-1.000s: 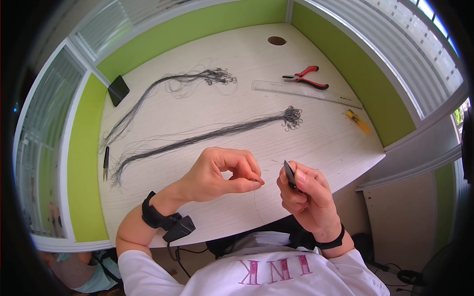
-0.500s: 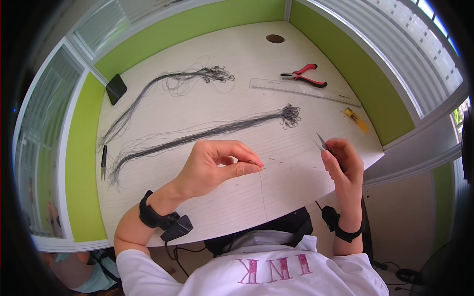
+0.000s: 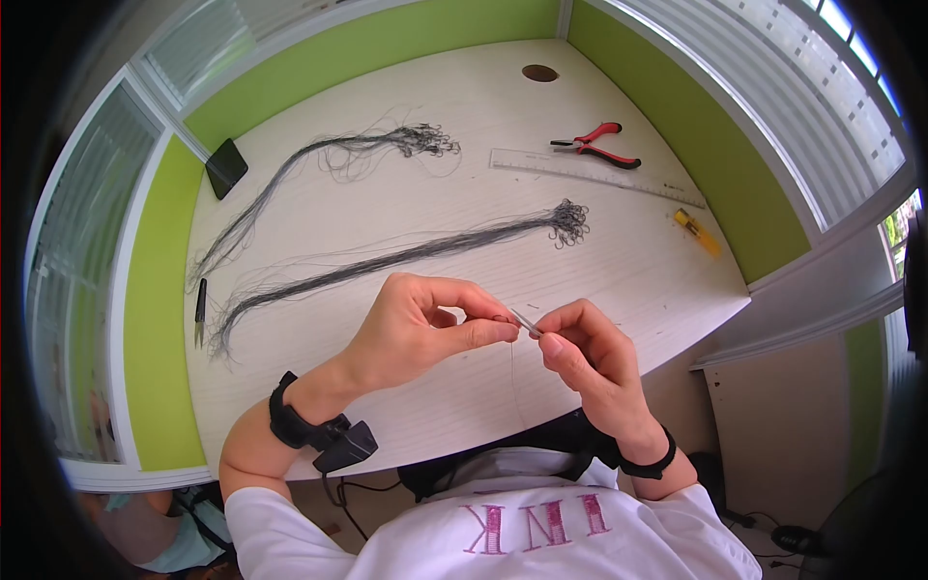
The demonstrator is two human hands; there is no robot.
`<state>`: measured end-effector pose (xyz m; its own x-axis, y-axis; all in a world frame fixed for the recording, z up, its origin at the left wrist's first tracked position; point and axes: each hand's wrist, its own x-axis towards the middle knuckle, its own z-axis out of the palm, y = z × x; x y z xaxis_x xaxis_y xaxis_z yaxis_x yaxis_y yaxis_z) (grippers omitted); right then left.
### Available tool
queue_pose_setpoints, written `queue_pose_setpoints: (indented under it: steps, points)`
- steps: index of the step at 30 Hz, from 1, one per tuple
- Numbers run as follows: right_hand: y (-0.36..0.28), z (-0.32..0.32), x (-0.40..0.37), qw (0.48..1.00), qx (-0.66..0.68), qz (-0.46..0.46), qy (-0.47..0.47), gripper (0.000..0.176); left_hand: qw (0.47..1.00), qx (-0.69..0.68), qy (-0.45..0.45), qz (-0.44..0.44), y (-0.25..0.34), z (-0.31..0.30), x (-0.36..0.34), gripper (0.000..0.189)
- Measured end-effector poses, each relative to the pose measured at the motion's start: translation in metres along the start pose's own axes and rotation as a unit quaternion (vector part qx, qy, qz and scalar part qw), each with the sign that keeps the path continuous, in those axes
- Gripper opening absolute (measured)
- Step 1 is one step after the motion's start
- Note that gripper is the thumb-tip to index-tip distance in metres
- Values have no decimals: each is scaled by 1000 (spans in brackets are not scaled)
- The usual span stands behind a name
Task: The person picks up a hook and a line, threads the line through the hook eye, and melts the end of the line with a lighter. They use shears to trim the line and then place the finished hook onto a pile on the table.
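My left hand (image 3: 425, 324) is closed in a pinch, thumb against forefinger, on a small dark fish hook (image 3: 502, 318). A thin line (image 3: 512, 382) hangs from that pinch toward the table's front edge. Thread snips (image 3: 525, 324) are gripped in my right hand (image 3: 594, 367), their slim metal tips right at the left fingertips; the handles are hidden in my palm. Beyond my hands lies a long bundle of dark lines (image 3: 416, 255), with a cluster of hooks (image 3: 568, 224) at its right end.
A second line bundle with hooks (image 3: 425, 142) lies farther back. Pliers with red and black handles (image 3: 607, 155), a clear ruler (image 3: 594, 178) and a yellow tool (image 3: 696, 232) sit at the right. Black-handled tool (image 3: 201, 311) and black box (image 3: 226, 169) are at the left.
My right hand has moved left with the thread snips, bringing their tips from well apart to the left fingertips. The left hand keeps its pinch in nearly the same place.
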<state>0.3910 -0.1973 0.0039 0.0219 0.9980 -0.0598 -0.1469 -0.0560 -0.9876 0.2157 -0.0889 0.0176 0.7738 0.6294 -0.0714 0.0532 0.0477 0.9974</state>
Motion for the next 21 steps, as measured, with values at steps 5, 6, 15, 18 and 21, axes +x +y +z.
queue_pose_setpoints:
  steps: [5,6,15,18,21]
  points:
    - [2,-1,0,999,-40,-6,3,16,1000,10,-2,-9,2,-1,0,9]
    - [2,0,0,999,-32,-10,2,16,1000,11,0,-11,2,-1,0,9]
    - [2,-2,1,1000,0,24,-14,17,1000,18,-1,-22,2,-1,0,9]
    - [2,-2,2,999,9,29,-16,17,1000,21,-3,-20,1,-2,0,9]
    - [2,-1,3,1000,4,25,-14,17,999,33,-7,-19,0,-2,0,9]
